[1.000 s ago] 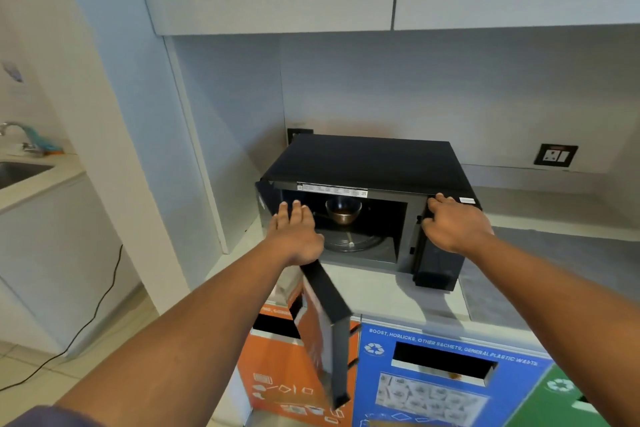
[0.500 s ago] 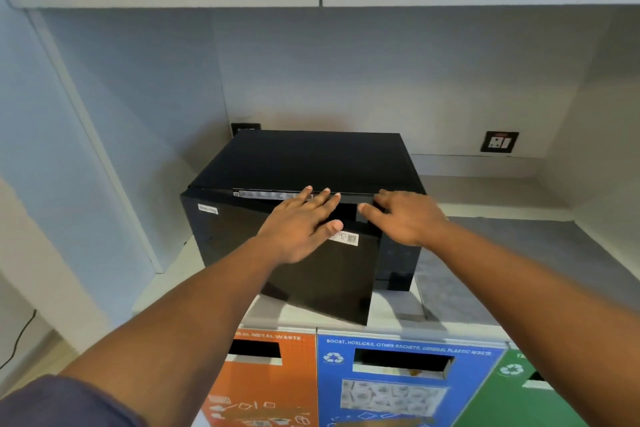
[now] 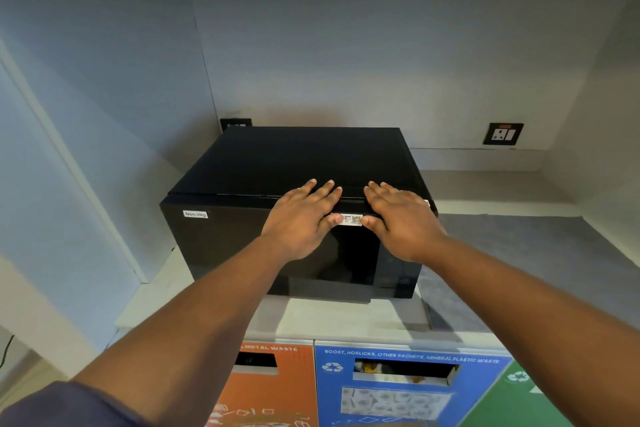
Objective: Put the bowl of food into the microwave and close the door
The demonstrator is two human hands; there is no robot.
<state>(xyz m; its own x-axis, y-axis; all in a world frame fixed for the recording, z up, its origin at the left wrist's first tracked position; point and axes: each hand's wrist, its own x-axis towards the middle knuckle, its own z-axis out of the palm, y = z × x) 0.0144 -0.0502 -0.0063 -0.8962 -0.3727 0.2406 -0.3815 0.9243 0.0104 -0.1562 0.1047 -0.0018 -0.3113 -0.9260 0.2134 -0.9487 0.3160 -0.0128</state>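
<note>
The black microwave stands on a pale counter in a corner alcove. Its door lies flush against the front and carries a small white "Non-Veg" label. My left hand rests flat on the door's upper part, fingers spread over the top edge. My right hand lies flat beside it on the upper right of the front. Neither hand holds anything. The bowl of food is hidden from view behind the door.
The counter runs to the right of the microwave. A wall socket sits at the back right. Below the counter edge are an orange bin front, a blue one and a green one. Cabinets hang overhead.
The door swung from wide open, with the bowl visible inside, to flush against the front. My left hand pushed it round, and both hands now press flat on the front.
</note>
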